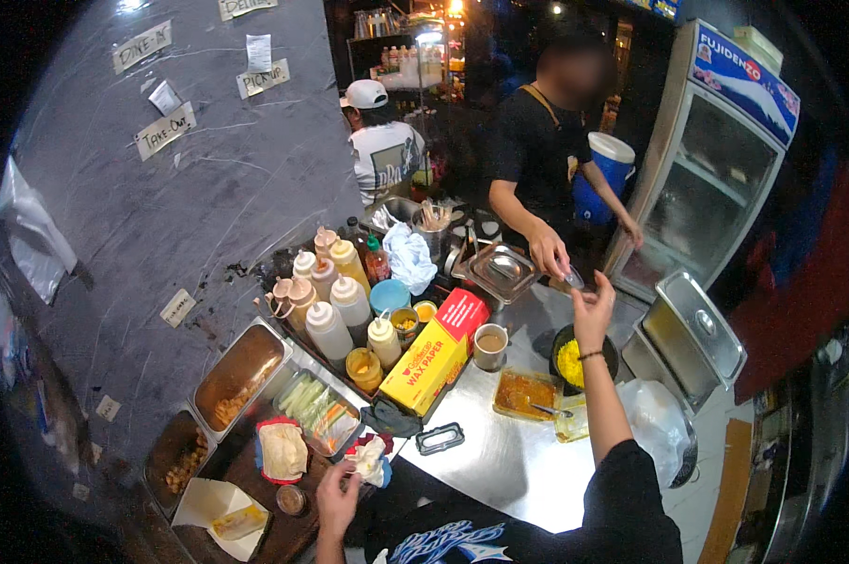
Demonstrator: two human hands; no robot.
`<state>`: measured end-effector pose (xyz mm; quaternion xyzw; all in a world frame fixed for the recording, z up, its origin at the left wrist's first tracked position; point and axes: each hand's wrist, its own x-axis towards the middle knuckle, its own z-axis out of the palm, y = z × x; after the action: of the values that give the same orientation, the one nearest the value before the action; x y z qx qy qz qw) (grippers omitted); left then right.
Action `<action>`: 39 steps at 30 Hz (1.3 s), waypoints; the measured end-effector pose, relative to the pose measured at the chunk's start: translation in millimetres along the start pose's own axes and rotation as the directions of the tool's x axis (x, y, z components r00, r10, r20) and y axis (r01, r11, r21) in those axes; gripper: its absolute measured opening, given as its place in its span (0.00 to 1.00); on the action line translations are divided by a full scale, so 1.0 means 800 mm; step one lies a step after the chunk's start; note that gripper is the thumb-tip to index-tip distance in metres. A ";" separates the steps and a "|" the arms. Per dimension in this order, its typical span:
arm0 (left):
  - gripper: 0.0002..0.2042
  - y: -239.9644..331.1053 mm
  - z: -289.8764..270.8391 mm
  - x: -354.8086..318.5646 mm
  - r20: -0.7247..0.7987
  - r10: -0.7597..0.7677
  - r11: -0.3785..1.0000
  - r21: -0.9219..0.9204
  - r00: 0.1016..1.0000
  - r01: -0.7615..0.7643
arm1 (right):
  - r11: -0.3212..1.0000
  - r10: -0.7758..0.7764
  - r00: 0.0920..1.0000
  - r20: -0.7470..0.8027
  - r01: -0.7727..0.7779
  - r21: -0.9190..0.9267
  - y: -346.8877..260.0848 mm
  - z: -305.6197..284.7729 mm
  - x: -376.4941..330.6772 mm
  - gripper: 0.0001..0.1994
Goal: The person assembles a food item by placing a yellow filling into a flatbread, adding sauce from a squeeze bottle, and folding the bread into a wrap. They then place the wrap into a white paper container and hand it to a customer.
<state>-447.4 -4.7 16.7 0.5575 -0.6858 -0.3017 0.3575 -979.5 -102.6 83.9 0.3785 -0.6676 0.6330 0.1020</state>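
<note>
Small clear cup (573, 276), head view: held by co-worker's hand (547, 256), just above and left of right hand (594, 308). Right hand open, fingers up, raised over black bowl (575, 362). Left hand (336, 496) far lower-left, pinching crumpled paper (368, 461) near counter (500, 461) edge.

R hand (592, 310) near co-worker's cup (573, 276)

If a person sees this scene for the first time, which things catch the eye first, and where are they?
At the centre lies a red and yellow box, beside a cluster of squeeze bottles to its left. Above the steel counter, the right hand reaches up toward a co-worker's hand holding a small clear cup. The left hand touches a wrapped bundle at lower left.
</note>
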 end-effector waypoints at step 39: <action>0.16 -0.078 0.102 0.014 0.105 0.171 0.769 0.607 0.980 -0.199 | 0.966 -0.256 -0.091 0.962 0.019 0.258 -0.112 -0.011 -0.431 0.15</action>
<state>-482.2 -27.0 -78.4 0.5664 -0.8056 -0.0378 0.1696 -686.8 42.9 -57.6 0.7931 -0.4314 0.1903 -0.3855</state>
